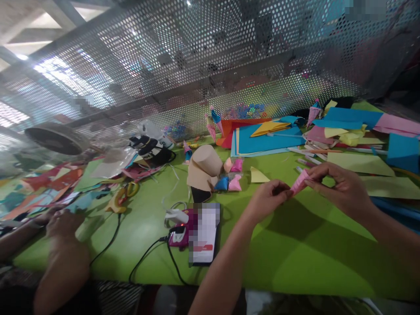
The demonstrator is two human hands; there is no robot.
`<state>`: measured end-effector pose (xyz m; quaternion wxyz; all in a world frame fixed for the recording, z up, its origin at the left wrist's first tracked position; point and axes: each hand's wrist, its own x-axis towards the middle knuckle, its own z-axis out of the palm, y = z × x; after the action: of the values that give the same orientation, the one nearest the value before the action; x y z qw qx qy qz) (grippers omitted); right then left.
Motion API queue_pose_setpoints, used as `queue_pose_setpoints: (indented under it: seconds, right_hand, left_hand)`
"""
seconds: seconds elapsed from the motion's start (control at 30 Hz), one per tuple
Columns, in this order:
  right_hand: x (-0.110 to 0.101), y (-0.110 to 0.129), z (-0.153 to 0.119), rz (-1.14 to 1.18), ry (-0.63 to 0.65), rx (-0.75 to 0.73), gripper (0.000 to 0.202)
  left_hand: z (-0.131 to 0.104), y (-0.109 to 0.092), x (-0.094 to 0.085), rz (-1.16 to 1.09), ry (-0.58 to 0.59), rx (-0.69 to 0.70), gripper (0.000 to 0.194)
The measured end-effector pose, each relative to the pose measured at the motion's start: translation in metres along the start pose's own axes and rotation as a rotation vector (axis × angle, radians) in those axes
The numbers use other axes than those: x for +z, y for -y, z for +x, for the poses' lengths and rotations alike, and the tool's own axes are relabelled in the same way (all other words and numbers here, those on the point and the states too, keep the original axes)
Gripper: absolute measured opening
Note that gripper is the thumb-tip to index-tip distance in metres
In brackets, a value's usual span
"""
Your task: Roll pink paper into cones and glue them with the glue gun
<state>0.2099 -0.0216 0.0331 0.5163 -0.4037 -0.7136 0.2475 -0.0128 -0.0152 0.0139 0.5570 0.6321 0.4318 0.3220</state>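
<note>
Between my two hands, above the green table (315,262), is a small rolled pink paper (299,182), tilted up to the right. My left hand (271,199) pinches its lower left end. At the upper right end, the thumb and fingers of my right hand (334,183) grip it. Just left of my left hand lie a yellow paper triangle (258,175) and small folded pieces: a blue one (222,183), a light pink one (235,183) and a bright pink one (236,165).
A phone (206,236) lies beside a purple power strip (185,227) with cables. Behind it stands a brown roll (205,164). Yellow glue gun (117,201) at left, near another person's arms (64,258). Blue sheets (262,142) and coloured papers (357,162) lie behind and right.
</note>
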Motion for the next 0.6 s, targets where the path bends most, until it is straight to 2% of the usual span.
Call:
queue_pose_setpoints:
  seconds: [0.2,0.47,0.6]
  right_hand:
    - [-0.0003,-0.0039,-0.0009,-0.028,-0.007,0.042,0.009]
    - [-0.0004,-0.0096,-0.0039,-0.116,-0.036,0.051,0.012]
    - [-0.0012,-0.0083,-0.0036,-0.101,-0.041,0.082,0.013]
  left_hand:
    - [-0.0007,-0.0025,-0.0014,0.014,-0.036,0.023,0.019]
    - [0.0011,0.0007,0.0013,-0.005,-0.006,0.021,0.017]
    - [0.0017,0.0035,0.0012,-0.034,0.012,0.005,0.022]
